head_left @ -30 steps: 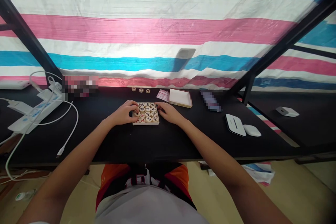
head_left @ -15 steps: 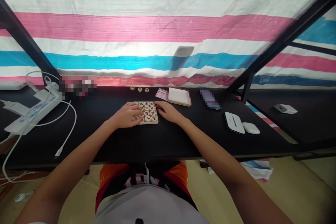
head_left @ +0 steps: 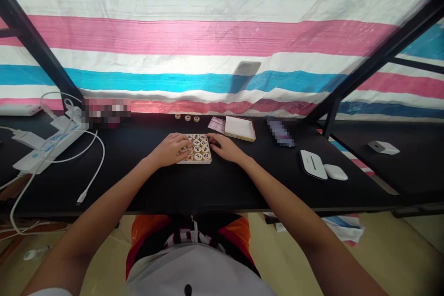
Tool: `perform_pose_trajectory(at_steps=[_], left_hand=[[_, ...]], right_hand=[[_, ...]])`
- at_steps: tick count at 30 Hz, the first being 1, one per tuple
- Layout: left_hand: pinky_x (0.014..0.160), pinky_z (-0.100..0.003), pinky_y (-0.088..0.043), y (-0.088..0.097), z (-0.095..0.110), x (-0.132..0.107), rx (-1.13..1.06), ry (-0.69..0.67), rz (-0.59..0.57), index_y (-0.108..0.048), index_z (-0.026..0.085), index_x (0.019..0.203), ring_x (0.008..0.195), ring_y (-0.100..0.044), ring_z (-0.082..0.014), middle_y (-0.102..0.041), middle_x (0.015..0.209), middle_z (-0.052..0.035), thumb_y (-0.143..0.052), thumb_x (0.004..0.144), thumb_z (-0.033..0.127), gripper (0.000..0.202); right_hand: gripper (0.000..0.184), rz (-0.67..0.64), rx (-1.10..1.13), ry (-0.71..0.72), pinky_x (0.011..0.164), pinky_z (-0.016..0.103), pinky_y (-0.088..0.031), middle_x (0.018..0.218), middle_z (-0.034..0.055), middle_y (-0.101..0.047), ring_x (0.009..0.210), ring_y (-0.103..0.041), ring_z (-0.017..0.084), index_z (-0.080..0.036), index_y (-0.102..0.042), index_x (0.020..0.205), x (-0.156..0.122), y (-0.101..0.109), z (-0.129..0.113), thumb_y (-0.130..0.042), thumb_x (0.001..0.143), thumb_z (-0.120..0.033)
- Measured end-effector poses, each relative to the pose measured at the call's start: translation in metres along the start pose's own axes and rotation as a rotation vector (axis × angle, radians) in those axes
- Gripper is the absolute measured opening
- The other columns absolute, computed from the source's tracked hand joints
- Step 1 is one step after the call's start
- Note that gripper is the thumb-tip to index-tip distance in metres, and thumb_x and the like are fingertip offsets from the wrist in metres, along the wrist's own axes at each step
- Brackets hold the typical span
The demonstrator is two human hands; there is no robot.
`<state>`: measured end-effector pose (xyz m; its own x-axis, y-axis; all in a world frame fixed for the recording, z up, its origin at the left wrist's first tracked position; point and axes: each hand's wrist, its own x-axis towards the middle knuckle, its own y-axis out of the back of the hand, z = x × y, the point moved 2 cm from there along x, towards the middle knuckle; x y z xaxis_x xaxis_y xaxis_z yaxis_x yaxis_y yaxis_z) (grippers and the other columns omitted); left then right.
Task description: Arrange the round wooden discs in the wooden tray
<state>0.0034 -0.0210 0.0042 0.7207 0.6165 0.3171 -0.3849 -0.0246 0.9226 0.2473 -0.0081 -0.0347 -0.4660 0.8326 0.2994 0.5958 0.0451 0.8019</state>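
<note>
A shallow white box (head_left: 194,162) sits on the black table in front of me, filled with rows of round cream Chinese chess pieces (head_left: 197,149) marked with dark characters. My left hand (head_left: 169,149) reaches over the box's left side. Its fingers are bent over the pieces, with thumb and forefinger apart; the hand hides the left column. Against the right edge rests my right hand (head_left: 225,148), forefinger near the far corner and thumb lower along the side. Nothing shows lifted in either hand.
Three loose chess pieces (head_left: 188,118) lie beyond the box. To their right are a pink printed paper (head_left: 217,125) and a box lid (head_left: 239,127). A phone (head_left: 280,132) and white cases (head_left: 313,164) lie right; a power strip (head_left: 52,145) with cables lies left.
My left thumb and fingertips have shifted slightly up across the pieces. My right hand stays by the box edge. The whole view has slid a little to the right.
</note>
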Motion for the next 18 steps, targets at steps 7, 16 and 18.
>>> perform_pose_trajectory(at_steps=[7, 16, 18], left_hand=[[0.103, -0.04, -0.037, 0.002, -0.029, -0.006, -0.068, 0.268, -0.101, -0.044, 0.02, 0.137, 0.122, -0.046, -0.0288, -0.047, 0.136, -0.0117, -0.046, 0.084, 0.06, 0.067], [0.106, -0.039, -0.036, 0.005, -0.025, -0.006, -0.106, 0.266, -0.135, -0.049, 0.02, 0.133, 0.124, -0.045, -0.0275, -0.045, 0.138, -0.0112, -0.043, 0.086, 0.059, 0.062], [0.106, -0.04, -0.036, 0.005, -0.025, -0.007, -0.11, 0.271, -0.143, -0.049, 0.021, 0.134, 0.125, -0.044, -0.0276, -0.044, 0.14, -0.0105, -0.042, 0.086, 0.061, 0.063]], right_hand=[[0.048, -0.004, -0.005, 0.002, 0.087, 0.036, -0.046, 0.099, 0.0068, -0.061, 0.09, -0.056, 0.018, -0.019, -0.051, 0.128, 0.0, -0.001, 0.0, -0.048, 0.081, -0.011], [0.048, -0.001, -0.018, 0.005, 0.086, 0.036, -0.046, 0.099, 0.0072, -0.061, 0.09, -0.055, 0.019, -0.018, -0.051, 0.127, 0.0, -0.001, 0.0, -0.047, 0.08, -0.01], [0.048, 0.0, -0.022, 0.005, 0.086, 0.036, -0.045, 0.099, 0.0072, -0.061, 0.09, -0.055, 0.019, -0.018, -0.051, 0.127, 0.001, -0.002, 0.001, -0.047, 0.08, -0.01]])
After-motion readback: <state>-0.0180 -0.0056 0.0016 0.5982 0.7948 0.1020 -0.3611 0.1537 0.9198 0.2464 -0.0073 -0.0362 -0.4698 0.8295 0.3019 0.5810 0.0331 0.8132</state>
